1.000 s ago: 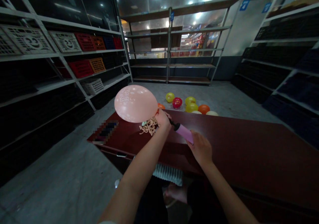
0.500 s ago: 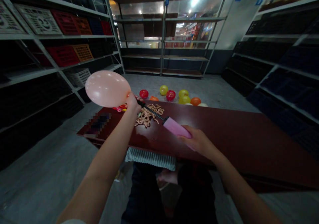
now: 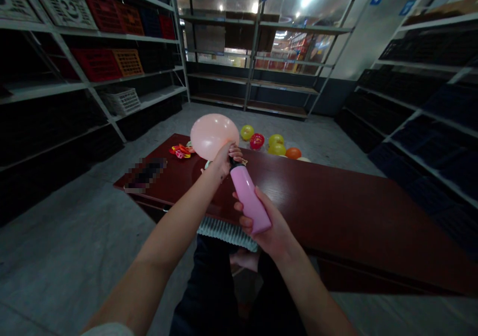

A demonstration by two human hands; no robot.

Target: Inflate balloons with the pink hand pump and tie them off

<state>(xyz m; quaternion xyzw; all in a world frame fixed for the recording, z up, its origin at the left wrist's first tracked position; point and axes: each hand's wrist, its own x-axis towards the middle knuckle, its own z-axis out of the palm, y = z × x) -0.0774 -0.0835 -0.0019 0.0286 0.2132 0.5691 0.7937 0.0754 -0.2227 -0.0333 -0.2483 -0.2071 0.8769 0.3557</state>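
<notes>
A pale pink inflated balloon [image 3: 213, 136] stands off above the table, its neck inside my left hand [image 3: 224, 159]. That hand is closed round the neck and the black end of a hand balloon pump; the nozzle itself is hidden by the fingers. My right hand [image 3: 272, 226] wraps round the pump's pink barrel [image 3: 248, 196], which points down toward me. The barrel sits close against the left hand, with hardly any black rod showing. Behind my left hand, a pile of uninflated tan balloons is mostly covered. Red and yellow uninflated balloons [image 3: 181, 151] lie farther left on the table.
The dark red table [image 3: 336, 201] spans the space before me. A blurred-out dark object [image 3: 147, 173] rests at its left edge. Yellow balloons [image 3: 276, 141], a red balloon [image 3: 257, 141] and an orange balloon [image 3: 293, 153] lie on the floor beyond. Shelves with crates [image 3: 99, 64] stand around.
The pump's barrel has slid up to my left hand, so the long black rod no longer shows. The balloon and left hand have moved right; the right hand has moved left.
</notes>
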